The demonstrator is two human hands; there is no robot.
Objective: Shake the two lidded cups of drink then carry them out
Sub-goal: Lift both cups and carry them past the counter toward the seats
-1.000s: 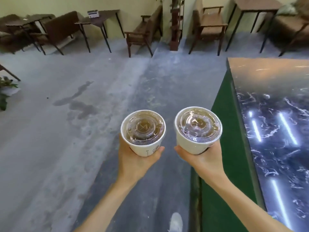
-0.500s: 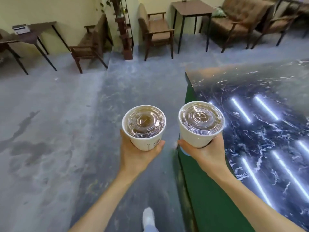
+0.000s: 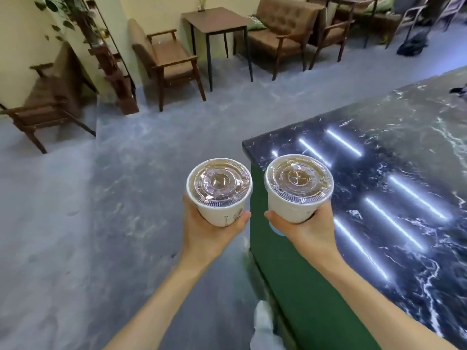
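Note:
Two white paper cups with clear plastic lids, brown drink showing under the lids, are held upright in front of me. The left cup [image 3: 219, 188] rests in my left hand [image 3: 208, 229], whose fingers wrap its lower wall. The right cup [image 3: 298, 185] sits in my right hand [image 3: 305, 228], gripped from below and behind. The left cup is over the grey floor, and the right one hangs at the corner of the counter. The two cups are a small gap apart.
A dark marble counter [image 3: 394, 188] with a green side panel [image 3: 290, 286] runs along my right. Ahead stand wooden armchairs [image 3: 166, 61], a small brown table [image 3: 217, 24], a sofa [image 3: 283, 29] and a plant shelf [image 3: 111, 64]. Grey concrete floor [image 3: 75, 223] spreads to the left.
My view has swung to the right: the counter corner now sits straight ahead and the chairs and table have shifted left. Both cups stay upright in my hands.

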